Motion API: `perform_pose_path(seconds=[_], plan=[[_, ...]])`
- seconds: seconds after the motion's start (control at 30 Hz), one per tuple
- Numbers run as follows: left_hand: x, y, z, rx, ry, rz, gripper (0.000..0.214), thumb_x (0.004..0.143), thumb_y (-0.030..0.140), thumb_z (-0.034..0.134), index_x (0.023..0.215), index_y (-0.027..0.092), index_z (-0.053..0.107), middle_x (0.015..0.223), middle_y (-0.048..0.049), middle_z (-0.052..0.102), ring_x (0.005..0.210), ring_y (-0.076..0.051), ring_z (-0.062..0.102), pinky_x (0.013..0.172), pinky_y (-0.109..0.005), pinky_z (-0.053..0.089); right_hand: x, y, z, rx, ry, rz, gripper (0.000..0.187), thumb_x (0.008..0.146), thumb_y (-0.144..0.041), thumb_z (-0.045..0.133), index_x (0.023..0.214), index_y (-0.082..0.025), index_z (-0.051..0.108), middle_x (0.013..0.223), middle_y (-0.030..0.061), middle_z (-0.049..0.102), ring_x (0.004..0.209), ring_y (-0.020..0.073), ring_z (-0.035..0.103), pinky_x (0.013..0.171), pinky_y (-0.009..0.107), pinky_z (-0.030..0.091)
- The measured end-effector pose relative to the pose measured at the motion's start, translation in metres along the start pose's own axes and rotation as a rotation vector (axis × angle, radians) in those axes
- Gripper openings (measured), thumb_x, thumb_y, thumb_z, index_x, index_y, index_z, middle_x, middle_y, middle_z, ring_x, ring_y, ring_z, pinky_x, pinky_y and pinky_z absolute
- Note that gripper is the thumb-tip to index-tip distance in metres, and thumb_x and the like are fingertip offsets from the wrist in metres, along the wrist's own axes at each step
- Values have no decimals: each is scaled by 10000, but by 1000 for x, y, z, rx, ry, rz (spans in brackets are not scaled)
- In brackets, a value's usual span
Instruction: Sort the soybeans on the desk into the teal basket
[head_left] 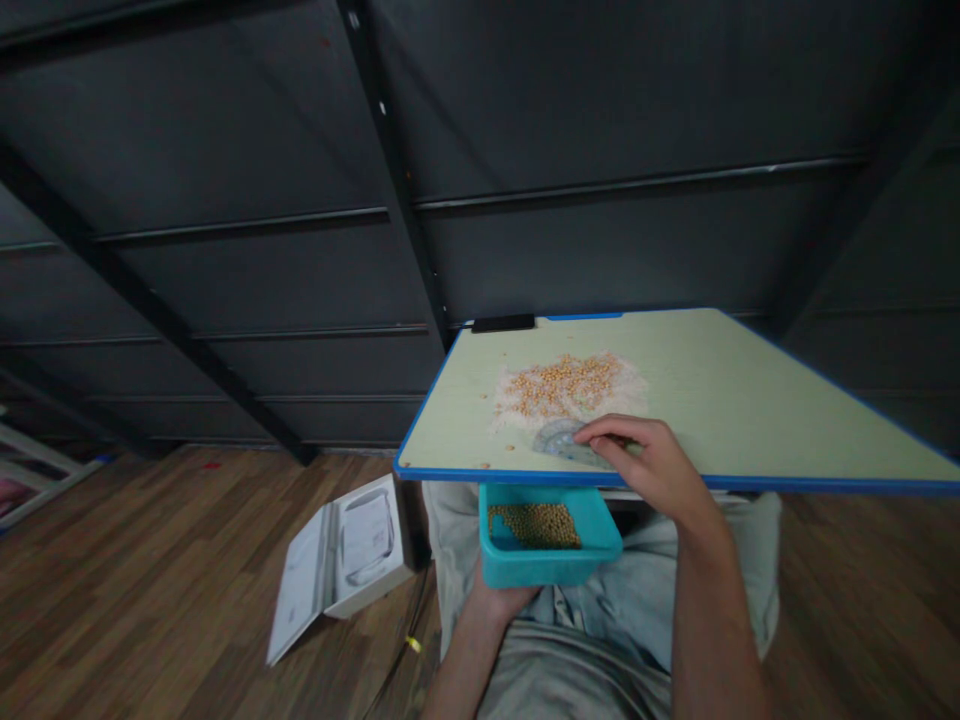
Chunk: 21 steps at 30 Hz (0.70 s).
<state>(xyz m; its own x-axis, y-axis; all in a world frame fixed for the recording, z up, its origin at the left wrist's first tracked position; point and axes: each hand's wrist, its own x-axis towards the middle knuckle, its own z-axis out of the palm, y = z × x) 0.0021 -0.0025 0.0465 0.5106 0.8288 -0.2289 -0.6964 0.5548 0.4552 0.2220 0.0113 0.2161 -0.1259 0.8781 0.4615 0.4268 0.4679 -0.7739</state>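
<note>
My right hand (pixel 637 455) has its fingers pinched on a clear protractor (pixel 559 440), which lies near the front edge of the pale green table (pixel 772 410). Just beyond it, round yellow-brown beans (pixel 562 382) are spread over a patch of fine white grains (pixel 626 392). Below the table edge, my left hand (pixel 510 600) supports a teal plastic container (pixel 551 570) from underneath; most of its fingers are hidden. Similar beans (pixel 544 525) cover part of the container's floor. A few stray beans lie close to the table's front left corner.
A dark flat object (pixel 503 323) rests at the table's back left corner. Blue trim (pixel 675 483) runs along the table edge. On the wooden floor to the left stands an opened white box (pixel 367 540), with a cable (pixel 409 645) beside it. A dark panelled wall (pixel 300 290) rises behind.
</note>
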Motion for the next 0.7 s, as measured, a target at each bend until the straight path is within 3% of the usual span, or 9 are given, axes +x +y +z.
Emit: perform_pose_path(seconds=[0.13, 0.5, 0.7], plan=[[-1, 0, -1, -14, 34, -13, 396, 968, 244, 415, 1044, 265, 803, 1113, -26, 835, 1418, -229, 570, 1272, -473, 331, 2, 3, 3, -41, 55, 24, 221, 921, -226, 593, 914, -249, 813, 951, 48, 828, 904, 239, 750, 784, 375, 550], [0, 1, -1, 22, 101, 0, 432, 964, 247, 398, 1112, 293, 801, 1001, -10, 850, 1325, -234, 648, 1262, -474, 359, 4, 9, 5, -96, 157, 20, 241, 914, -222, 570, 908, -239, 810, 933, 50, 818, 837, 222, 734, 752, 357, 545], [-1, 1, 0, 35, 62, 19, 384, 907, 252, 477, 1121, 313, 790, 1159, -3, 826, 1436, -254, 551, 1286, -515, 292, 5, 13, 6, -93, 209, 28, 239, 911, -235, 572, 918, -234, 811, 970, 69, 814, 870, 238, 737, 744, 360, 544]])
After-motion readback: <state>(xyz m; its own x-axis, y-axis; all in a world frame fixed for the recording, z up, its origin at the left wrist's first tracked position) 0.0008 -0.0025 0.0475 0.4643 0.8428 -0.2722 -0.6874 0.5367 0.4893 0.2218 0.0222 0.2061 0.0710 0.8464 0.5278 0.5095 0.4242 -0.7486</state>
